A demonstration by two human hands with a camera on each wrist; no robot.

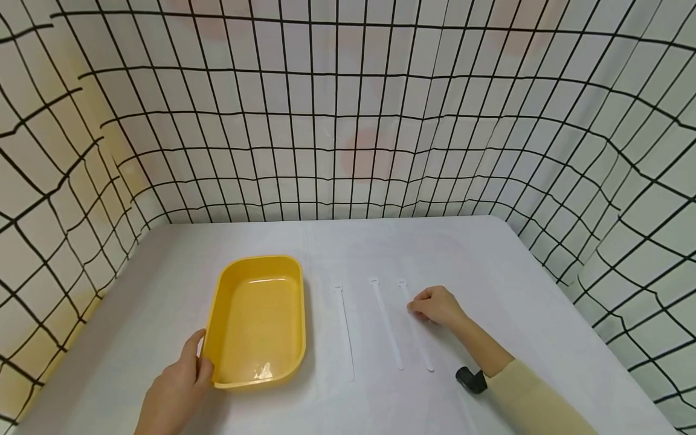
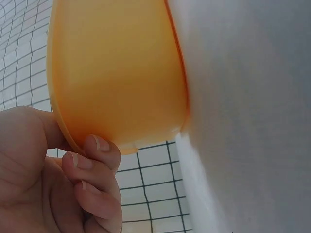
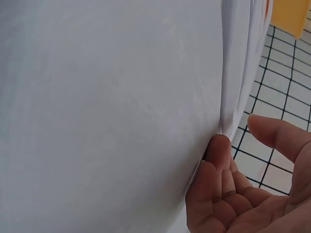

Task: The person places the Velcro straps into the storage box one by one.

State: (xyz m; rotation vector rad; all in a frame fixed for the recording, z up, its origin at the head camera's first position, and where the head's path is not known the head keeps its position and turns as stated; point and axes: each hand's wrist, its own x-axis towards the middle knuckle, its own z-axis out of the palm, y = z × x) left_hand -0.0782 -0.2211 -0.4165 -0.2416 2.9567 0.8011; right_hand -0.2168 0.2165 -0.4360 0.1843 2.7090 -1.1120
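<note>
Several strips [image 1: 388, 324], yellow tray [image 1: 261, 326], gridded walls [image 1: 353, 130]

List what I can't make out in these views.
Head: details at the ends of the white strips, too small and pale.
Head: part of the rightmost strip, hidden by the right hand.
Wrist views: much of the yellow tray, cut off by picture edges.

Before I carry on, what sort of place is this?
Probably a purpose-built work booth: a white table with black-gridded walls along its far edge and both sides, and a yellow tray beside white strips in a row.
</note>
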